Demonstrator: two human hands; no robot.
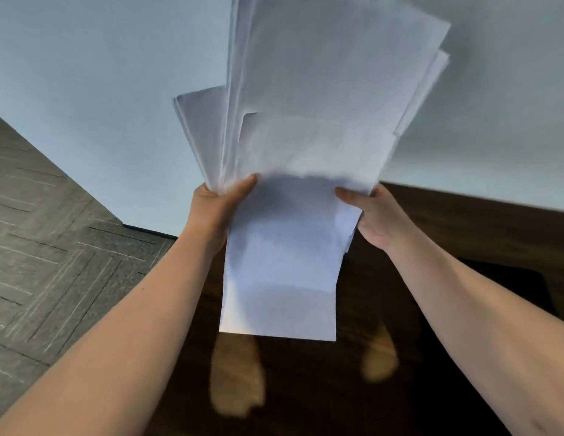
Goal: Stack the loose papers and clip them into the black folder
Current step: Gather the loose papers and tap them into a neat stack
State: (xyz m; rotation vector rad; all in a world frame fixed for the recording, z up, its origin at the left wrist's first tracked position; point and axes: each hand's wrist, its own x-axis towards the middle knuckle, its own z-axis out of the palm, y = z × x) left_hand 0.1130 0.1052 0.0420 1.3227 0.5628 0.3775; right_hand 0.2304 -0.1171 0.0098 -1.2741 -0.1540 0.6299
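Note:
A loose bundle of white papers (pixel 309 127) is held up in the air in front of me, fanned out unevenly, with one sheet hanging down lower than the others. My left hand (pixel 217 202) grips the bundle's left edge, thumb on the front. On the right edge, my right hand (pixel 372 215) holds it with thumb on the front. A black flat thing, possibly the black folder (pixel 513 287), lies on the dark table at the right, partly hidden by my right forearm.
A glossy dark wooden table (pixel 447 215) lies below the papers and mirrors my hands. Grey patterned floor (pixel 54 247) shows at the left. A pale wall (pixel 117 89) fills the background.

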